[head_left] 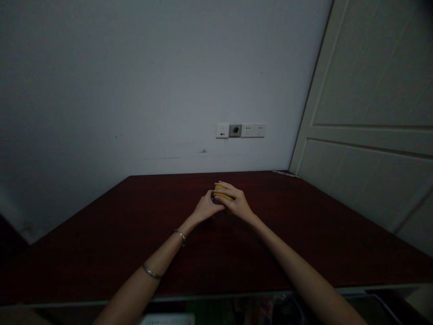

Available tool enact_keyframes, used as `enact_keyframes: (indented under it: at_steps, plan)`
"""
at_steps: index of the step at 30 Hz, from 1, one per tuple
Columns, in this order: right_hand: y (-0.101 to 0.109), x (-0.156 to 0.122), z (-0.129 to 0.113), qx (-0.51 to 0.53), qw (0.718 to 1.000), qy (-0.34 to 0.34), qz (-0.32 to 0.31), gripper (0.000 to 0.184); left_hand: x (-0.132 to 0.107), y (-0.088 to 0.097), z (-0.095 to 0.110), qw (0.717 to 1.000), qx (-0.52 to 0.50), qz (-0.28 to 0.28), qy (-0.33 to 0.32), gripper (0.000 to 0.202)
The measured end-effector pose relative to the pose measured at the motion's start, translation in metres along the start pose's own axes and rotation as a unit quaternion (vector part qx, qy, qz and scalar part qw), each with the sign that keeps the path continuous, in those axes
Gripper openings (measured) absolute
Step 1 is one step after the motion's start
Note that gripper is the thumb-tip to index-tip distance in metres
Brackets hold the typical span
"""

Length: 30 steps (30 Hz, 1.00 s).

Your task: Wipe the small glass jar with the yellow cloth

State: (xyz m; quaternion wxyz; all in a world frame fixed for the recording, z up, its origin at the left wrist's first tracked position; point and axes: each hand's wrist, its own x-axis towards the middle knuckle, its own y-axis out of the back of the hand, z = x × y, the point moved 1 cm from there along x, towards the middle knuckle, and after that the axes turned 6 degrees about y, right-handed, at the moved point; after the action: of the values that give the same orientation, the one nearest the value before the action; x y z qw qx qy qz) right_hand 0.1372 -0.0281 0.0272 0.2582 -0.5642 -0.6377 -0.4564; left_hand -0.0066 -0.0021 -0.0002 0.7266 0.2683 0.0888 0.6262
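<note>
My right hand (238, 204) is curled over a small yellow thing (221, 189), which looks like a sponge or folded cloth; its exact kind I cannot make out. My left hand (205, 208) meets it from the other side, thumb pointing right under the yellow thing. Between the left fingers a bit of a small, dark, shiny object (213, 197) shows, mostly hidden by both hands. The hands touch or nearly touch above the middle of a dark red wooden table (162, 203).
A white wall (152, 90) stands behind the table, with a row of sockets (253, 131). At right rises a pale panelled door (372, 99). A thin strip (286, 173) lies at the far right corner. Below the front edge, a white object (167, 319) shows among dark clutter.
</note>
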Motion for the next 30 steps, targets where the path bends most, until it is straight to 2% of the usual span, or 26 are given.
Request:
enact_keyframes:
  at_steps: [3,5,7,9,12,16,18,20,24,26,28,30]
  plan:
    - [-0.001,0.0,0.005,0.025,0.995,-0.066,0.066,0.022,-0.002,-0.001,0.001,1.0,0.024,0.009,-0.011,0.059]
    - [-0.001,0.0,0.005,0.036,0.993,-0.087,0.076,0.022,-0.003,-0.001,0.002,1.0,0.021,-0.006,-0.003,0.06]
    - [0.001,0.0,0.004,0.033,0.995,-0.076,0.057,0.022,-0.003,-0.002,0.002,1.0,-0.003,-0.029,0.009,0.06]
    - [0.003,0.0,0.001,0.023,0.999,-0.038,0.012,0.021,-0.002,-0.003,0.001,0.998,-0.028,-0.049,0.014,0.057]
    - [0.002,0.0,0.0,0.006,1.0,-0.002,-0.03,0.02,-0.001,-0.003,0.0,0.997,-0.04,-0.059,0.018,0.052]
    - [-0.001,-0.001,0.005,0.005,0.996,-0.062,0.062,0.023,-0.001,-0.004,0.001,0.997,-0.041,-0.051,0.027,0.056]
    - [-0.001,-0.001,0.007,0.019,0.993,-0.086,0.08,0.023,-0.002,-0.004,0.002,0.997,-0.045,-0.048,0.029,0.059]
    - [0.003,0.0,0.006,0.035,0.995,-0.079,0.05,0.023,-0.003,-0.004,0.003,0.997,-0.054,-0.056,0.024,0.059]
    - [0.017,0.004,-0.001,0.057,0.995,-0.014,-0.08,0.021,-0.004,-0.003,0.005,0.994,-0.078,-0.076,0.018,0.058]
    - [0.021,0.006,-0.003,0.059,0.991,-0.002,-0.117,0.02,-0.004,-0.002,0.006,0.992,-0.086,-0.088,0.014,0.056]
    - [0.022,0.006,-0.002,0.054,0.994,-0.012,-0.099,0.021,-0.005,-0.001,0.009,0.99,-0.093,-0.105,-0.004,0.052]
    - [0.02,0.006,0.001,0.049,0.997,-0.034,-0.048,0.023,-0.006,-0.001,0.012,0.988,-0.1,-0.112,-0.021,0.048]
